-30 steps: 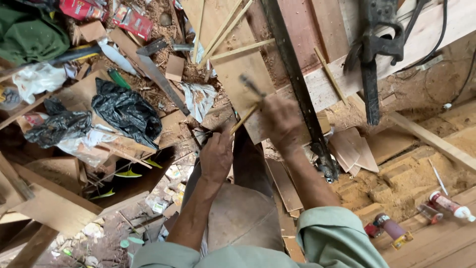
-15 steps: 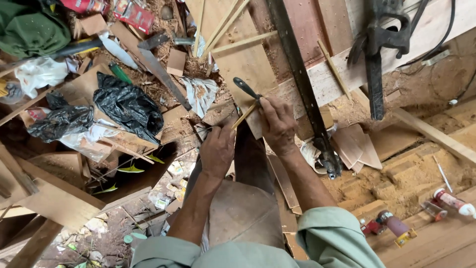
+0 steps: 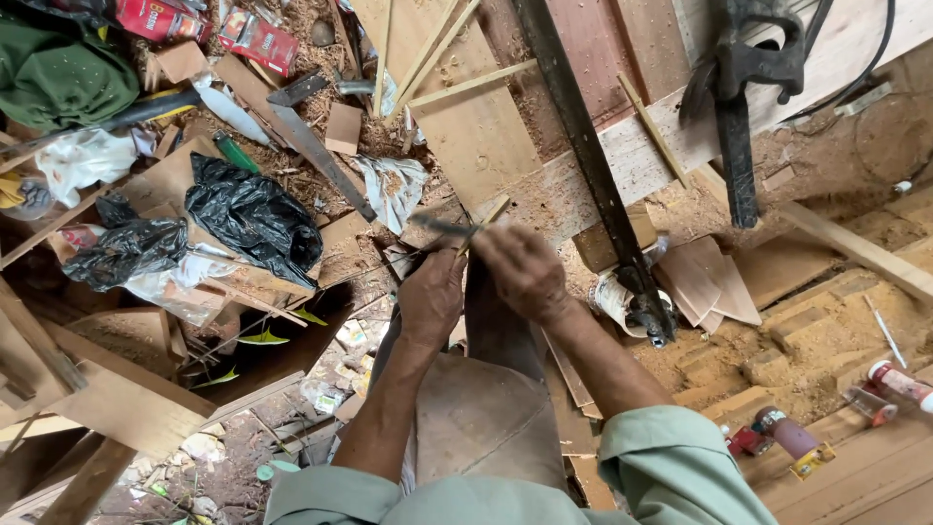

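right hand (image 3: 520,267) clenched round wooden-handled dark-bladed tool (image 3: 457,231), blade pointing left, blurred. left hand (image 3: 430,297) clamped on top edge of upright dark curved wooden board (image 3: 491,321), just beside the blade. board stands between both forearms, above sawdust-strewn plank bench (image 3: 583,185). long black metal bar clamp (image 3: 593,175) close right of the right hand. risk, judged: blade slipping off the edge into left fingers, given how near they sit; board tipping if left grip loosens.

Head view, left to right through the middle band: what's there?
Black plastic bag → left hand → right hand → long dark metal bar → thin wood offcuts → sawdust heap.
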